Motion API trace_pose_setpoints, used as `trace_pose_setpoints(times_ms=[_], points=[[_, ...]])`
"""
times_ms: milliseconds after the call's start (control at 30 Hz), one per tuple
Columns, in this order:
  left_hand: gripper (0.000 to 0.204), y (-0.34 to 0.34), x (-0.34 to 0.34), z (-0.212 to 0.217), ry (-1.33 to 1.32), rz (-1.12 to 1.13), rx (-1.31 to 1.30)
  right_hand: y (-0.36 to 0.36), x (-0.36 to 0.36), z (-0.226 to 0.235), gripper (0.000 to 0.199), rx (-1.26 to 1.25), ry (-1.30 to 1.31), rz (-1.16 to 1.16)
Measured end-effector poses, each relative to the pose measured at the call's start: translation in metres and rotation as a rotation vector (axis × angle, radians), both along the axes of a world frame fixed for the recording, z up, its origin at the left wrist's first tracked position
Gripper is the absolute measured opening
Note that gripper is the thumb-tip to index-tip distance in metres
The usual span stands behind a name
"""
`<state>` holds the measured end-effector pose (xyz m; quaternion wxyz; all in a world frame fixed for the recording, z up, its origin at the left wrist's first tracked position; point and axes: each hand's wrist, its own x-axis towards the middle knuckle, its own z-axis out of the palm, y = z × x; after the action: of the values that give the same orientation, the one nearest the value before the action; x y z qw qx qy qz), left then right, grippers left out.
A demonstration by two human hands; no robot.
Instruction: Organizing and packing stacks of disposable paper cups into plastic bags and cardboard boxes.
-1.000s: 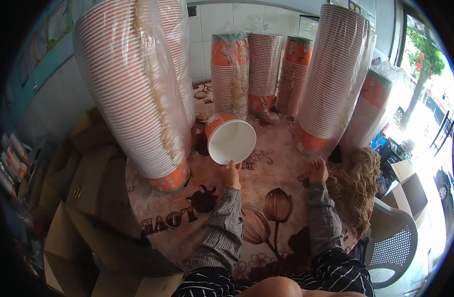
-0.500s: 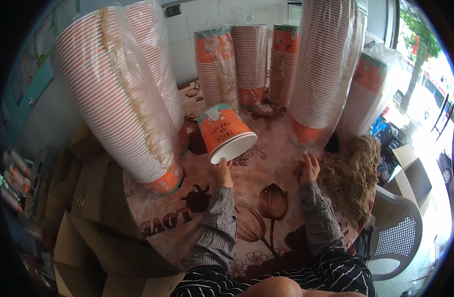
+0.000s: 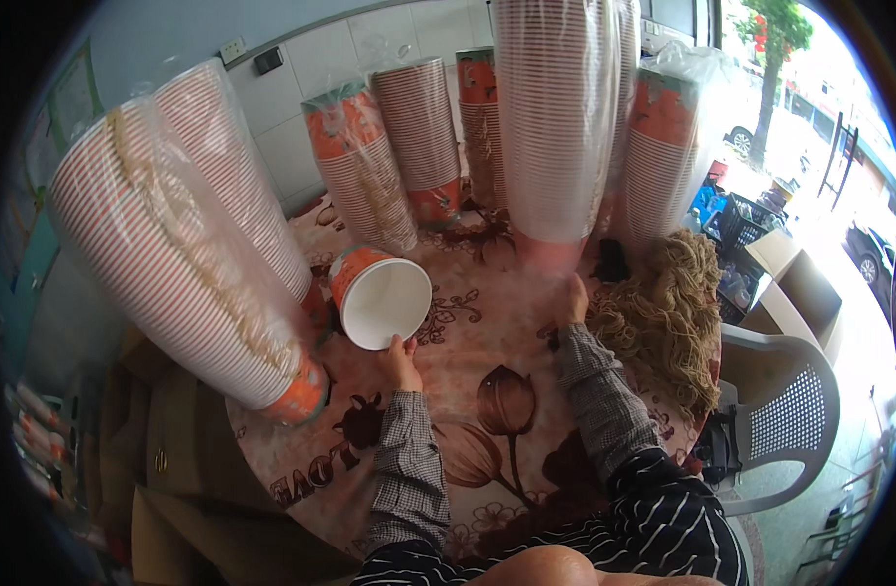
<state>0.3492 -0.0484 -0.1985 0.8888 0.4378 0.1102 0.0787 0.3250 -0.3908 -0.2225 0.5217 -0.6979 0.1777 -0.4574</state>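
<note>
My left hand [image 3: 401,365] pinches the lower rim of an orange paper cup [image 3: 384,301]. The cup is tilted on its side, its white inside facing me and its printed outside mostly turned away. My right hand [image 3: 572,301] is at the base of a tall plastic-wrapped stack of paper cups [image 3: 554,127]. Its fingers are blurred and partly hidden, and whether they touch the wrap is unclear. Just right of that hand lies a tangled heap of tan string [image 3: 668,317].
Two long wrapped cup stacks [image 3: 179,254] lean at the left. Several shorter stacks [image 3: 417,127] stand at the back, another wrapped stack [image 3: 658,146] at the right. A flowered cloth [image 3: 468,391] covers the round table. Cardboard boxes [image 3: 194,518] lie lower left; a plastic chair [image 3: 780,420] stands right.
The view has swung rightward. My left hand has tipped the cup so its mouth turns toward me, and shifted it left. My right hand has moved forward to the tall stack's base.
</note>
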Motion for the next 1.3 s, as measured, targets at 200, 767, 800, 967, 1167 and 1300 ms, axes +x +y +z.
trace_pose_setpoints(times_ms=[200,767,800,967,1167,1300], points=[[0.039,-0.009,0.009,-0.004,-0.002,-0.034,-0.007,-0.009,0.016,0.010,0.019,-0.541,0.191,0.043],[0.042,-0.041,0.015,-0.011,-0.052,-0.112,-0.049,-0.029,0.149,-0.013,0.019,-0.866,0.474,0.111],[0.042,-0.042,0.014,-0.009,-0.043,-0.073,-0.037,-0.021,0.148,-0.010,0.019,-0.878,0.450,0.161],[0.040,0.026,0.009,-0.024,-0.001,0.009,0.031,0.090,0.079,0.035,0.026,-1.023,0.483,0.342],[0.034,0.000,0.014,-0.022,-0.021,0.050,0.257,0.140,0.016,0.085,0.063,-0.726,0.380,0.458],[0.038,0.011,0.008,-0.020,-0.054,0.098,0.516,0.180,0.020,0.093,0.053,-0.099,0.437,0.866]])
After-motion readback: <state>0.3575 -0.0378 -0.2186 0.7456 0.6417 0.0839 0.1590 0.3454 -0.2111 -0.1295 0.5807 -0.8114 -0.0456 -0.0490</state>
